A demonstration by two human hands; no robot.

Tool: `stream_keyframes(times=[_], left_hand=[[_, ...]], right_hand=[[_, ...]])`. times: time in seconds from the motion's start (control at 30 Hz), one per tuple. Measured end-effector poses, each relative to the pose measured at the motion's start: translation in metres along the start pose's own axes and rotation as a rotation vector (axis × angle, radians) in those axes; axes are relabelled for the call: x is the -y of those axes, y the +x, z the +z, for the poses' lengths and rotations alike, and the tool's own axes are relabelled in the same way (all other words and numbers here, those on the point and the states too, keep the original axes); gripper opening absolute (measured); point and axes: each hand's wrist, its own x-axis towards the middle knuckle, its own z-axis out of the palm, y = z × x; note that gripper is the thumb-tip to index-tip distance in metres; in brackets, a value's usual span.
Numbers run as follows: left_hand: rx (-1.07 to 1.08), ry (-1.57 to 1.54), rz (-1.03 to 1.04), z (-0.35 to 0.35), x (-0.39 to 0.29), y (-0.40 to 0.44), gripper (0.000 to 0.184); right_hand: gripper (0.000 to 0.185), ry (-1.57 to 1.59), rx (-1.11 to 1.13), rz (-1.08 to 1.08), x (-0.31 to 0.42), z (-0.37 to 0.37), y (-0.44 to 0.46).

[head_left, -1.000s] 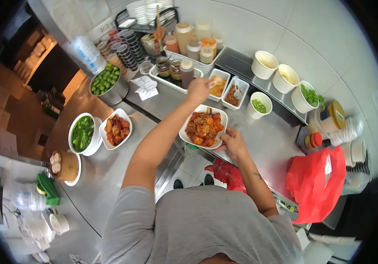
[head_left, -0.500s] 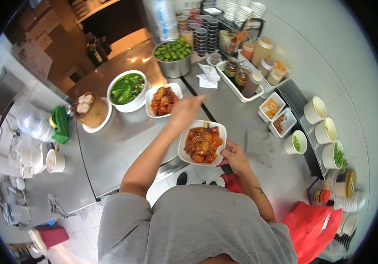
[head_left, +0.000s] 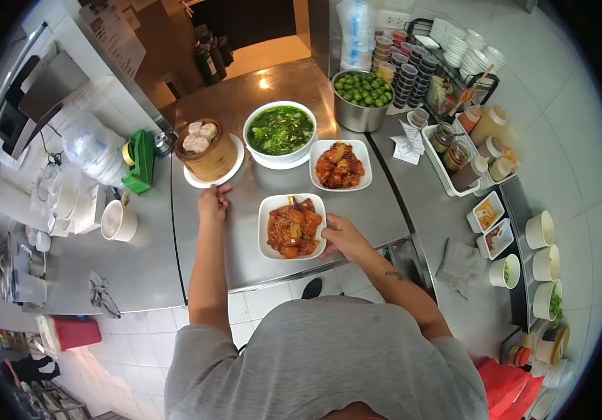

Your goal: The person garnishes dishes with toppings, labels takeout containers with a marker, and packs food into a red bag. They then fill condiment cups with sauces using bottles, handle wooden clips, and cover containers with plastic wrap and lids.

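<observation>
My right hand [head_left: 343,238] grips the right rim of a square white dish [head_left: 264,241] filled with glossy red-brown sauced pieces. The dish is at the counter's front. My left hand [head_left: 213,204] is at the front edge of a white plate [head_left: 234,162], its fingers bent against the rim; part of the grip is hidden. A round bamboo steamer [head_left: 210,162] with several pale dumplings [head_left: 199,137] stands on that plate. To its right is a white bowl of green soup [head_left: 280,129] on a saucer. A second square white dish [head_left: 364,178] of sauced pieces is beside the bowl.
A metal pot of green limes [head_left: 362,98] stands behind the dishes. Sauce jars fill a white basket [head_left: 448,178] on the right, near paper slips [head_left: 407,147] and a grey cloth [head_left: 460,267]. On the left are a green tape dispenser [head_left: 140,164] and a paper tub [head_left: 119,222].
My view has turned left. My right hand has brought the sauced dish leftward over the left counter. My left hand has gone from above the second dish to the steamer's plate.
</observation>
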Motion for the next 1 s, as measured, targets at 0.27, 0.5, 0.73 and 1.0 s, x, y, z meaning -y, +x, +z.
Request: stream_keyframes(times=[0.27,0.5,0.73,1.0], left_hand=[[-0.003,0.025,-0.073,-0.004,-0.015,0.051,0.011],[0.155,0.069,-0.140,0.003,-0.041,0.095,0.018],[0.387,0.889,0.054,-0.046,-0.070,0.034,0.031],[0.540,0.522,-0.104,-0.057,-0.026,-0.071,0.037]], right_hand=[[0.043,0.036,0.055,0.047,0.017,0.034,0.053],[0.043,0.037,0.082,0.131,0.025,0.050,0.087],[0.036,0.103,-0.176,0.112,0.025,0.055,0.128],[0.028,0.571,-0.398,-0.112,0.021,0.057,0.183]])
